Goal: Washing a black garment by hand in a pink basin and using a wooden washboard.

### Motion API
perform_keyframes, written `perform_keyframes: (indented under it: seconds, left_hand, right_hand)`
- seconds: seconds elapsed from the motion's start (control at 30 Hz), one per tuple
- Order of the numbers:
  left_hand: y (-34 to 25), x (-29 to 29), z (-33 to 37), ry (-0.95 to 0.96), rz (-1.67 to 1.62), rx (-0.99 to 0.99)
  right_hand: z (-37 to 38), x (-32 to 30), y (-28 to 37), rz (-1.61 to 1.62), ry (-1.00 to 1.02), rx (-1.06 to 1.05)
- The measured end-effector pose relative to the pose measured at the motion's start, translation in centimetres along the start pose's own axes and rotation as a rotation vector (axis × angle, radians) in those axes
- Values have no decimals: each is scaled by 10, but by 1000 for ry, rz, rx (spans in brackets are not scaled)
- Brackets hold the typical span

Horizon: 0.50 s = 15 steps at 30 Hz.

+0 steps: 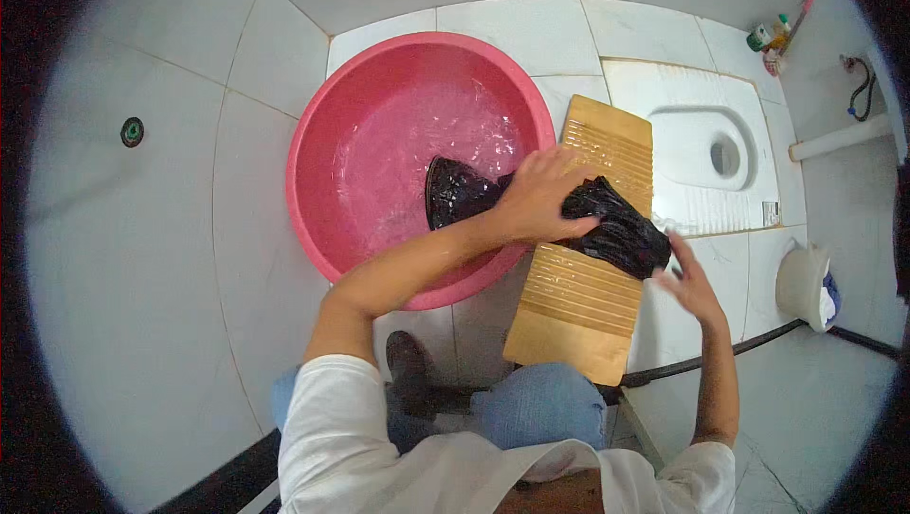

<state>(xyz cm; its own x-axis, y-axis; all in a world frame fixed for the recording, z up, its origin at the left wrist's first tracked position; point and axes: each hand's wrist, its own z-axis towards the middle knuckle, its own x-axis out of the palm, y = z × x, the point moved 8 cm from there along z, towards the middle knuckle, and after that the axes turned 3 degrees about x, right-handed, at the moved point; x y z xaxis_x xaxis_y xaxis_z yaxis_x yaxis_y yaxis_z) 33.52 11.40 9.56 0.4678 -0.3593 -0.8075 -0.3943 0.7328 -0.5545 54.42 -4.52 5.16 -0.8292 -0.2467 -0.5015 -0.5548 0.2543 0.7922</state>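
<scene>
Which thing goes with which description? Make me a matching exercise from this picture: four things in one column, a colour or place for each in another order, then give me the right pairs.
Things
1. Basin
2. Washboard
3. Wet cloth
4. Squat toilet

Descriptions
A. Black, under the left hand
B. White, with a drain hole
C. Pink, with water in it
D. Tan and ridged

Right pairs
1-C
2-D
3-A
4-B
</scene>
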Motion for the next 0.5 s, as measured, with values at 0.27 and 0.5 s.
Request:
perform_keyframes:
  seconds: [0.27, 0.5]
  left_hand:
    - [-20, 124, 24, 213, 80, -228]
    - [-75, 109, -53, 206, 56, 70]
  right_hand:
    - [73, 26, 11, -466, -143, 239]
    - [5, 75, 55, -772, -245, -275]
